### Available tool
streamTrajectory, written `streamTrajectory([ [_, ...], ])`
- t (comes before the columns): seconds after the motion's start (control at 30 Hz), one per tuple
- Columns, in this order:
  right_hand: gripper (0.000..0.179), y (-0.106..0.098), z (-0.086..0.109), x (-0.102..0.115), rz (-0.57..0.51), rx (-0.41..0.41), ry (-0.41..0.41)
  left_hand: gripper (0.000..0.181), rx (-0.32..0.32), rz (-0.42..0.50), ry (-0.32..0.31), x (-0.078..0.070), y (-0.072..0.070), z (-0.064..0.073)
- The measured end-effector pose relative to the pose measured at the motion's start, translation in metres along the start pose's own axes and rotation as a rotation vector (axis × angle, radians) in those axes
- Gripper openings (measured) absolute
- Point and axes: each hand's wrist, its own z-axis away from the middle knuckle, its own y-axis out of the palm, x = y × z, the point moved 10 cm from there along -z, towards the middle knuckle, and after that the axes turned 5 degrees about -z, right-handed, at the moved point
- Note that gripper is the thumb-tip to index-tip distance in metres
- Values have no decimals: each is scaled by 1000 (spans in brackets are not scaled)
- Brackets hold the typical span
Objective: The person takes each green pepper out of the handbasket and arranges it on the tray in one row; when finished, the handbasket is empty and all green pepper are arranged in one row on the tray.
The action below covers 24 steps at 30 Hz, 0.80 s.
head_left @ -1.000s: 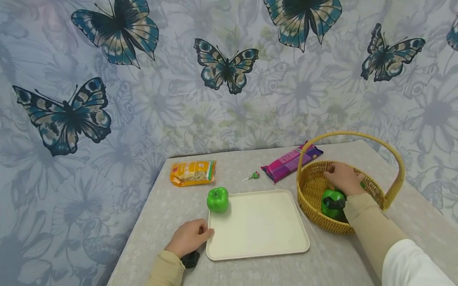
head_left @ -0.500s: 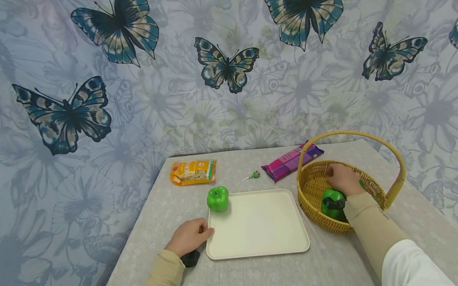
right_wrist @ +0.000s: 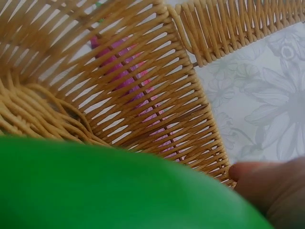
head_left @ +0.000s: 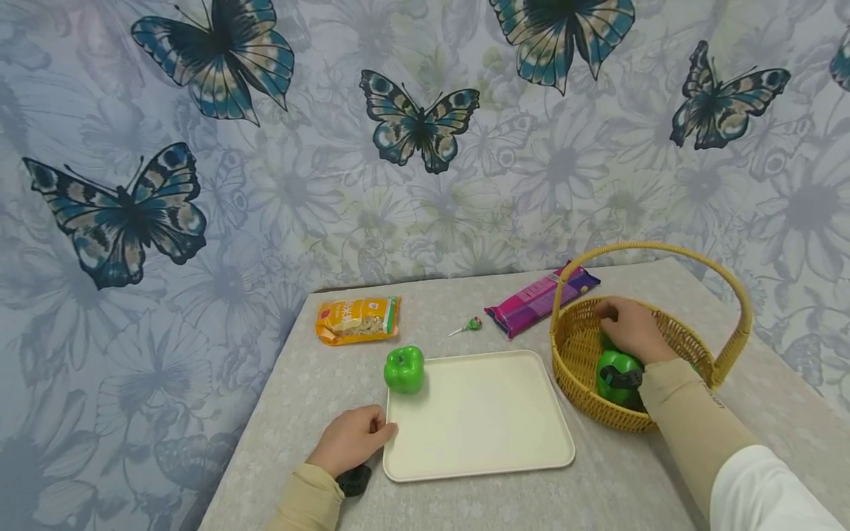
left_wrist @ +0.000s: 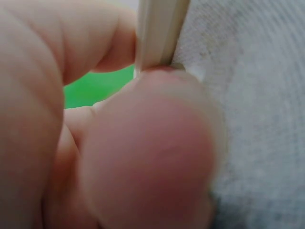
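My left hand pinches the left edge of a cream tray. In the left wrist view the thumb and a finger meet at the tray's rim. A green bell pepper sits over the tray's back left corner. My right hand reaches into a wicker basket, its fingers curled over a second green bell pepper, mostly hidden beneath it. Another green bell pepper lies under the right wrist. Smooth green fills the bottom of the right wrist view, with a finger beside the basket wall.
Behind the tray lie an orange food packet, a lollipop and a purple-pink packet. The basket's tall handle arches over the right forearm. A butterfly-patterned wall covering stands behind the table.
My right hand has shifted slightly left within the basket. Green now shows under its left side, while the green at its right side is hidden. The left hand and tray stay put.
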Motion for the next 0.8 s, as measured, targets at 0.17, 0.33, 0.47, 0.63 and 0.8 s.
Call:
streamTrajectory([
  [0.17, 32, -1, 0, -1, -113, -16, 13, 32, -2, -5, 3, 0, 0, 0],
  [0.33, 32, 2, -2, -1, -129, -6, 18, 33, 0, -10, 3, 0, 0, 0],
  [0.47, 32, 6, -4, 1, -113, 27, 12, 33, 2, -10, 3, 0, -1, 0],
  [0.63, 37, 13, -4, 2, -111, 90, 16, 33, 2, -4, 1, -1, -1, 0],
  [0.8, 44, 16, -2, 4, -119, 124, 13, 33, 6, 2, -4, 0, 0, 0],
])
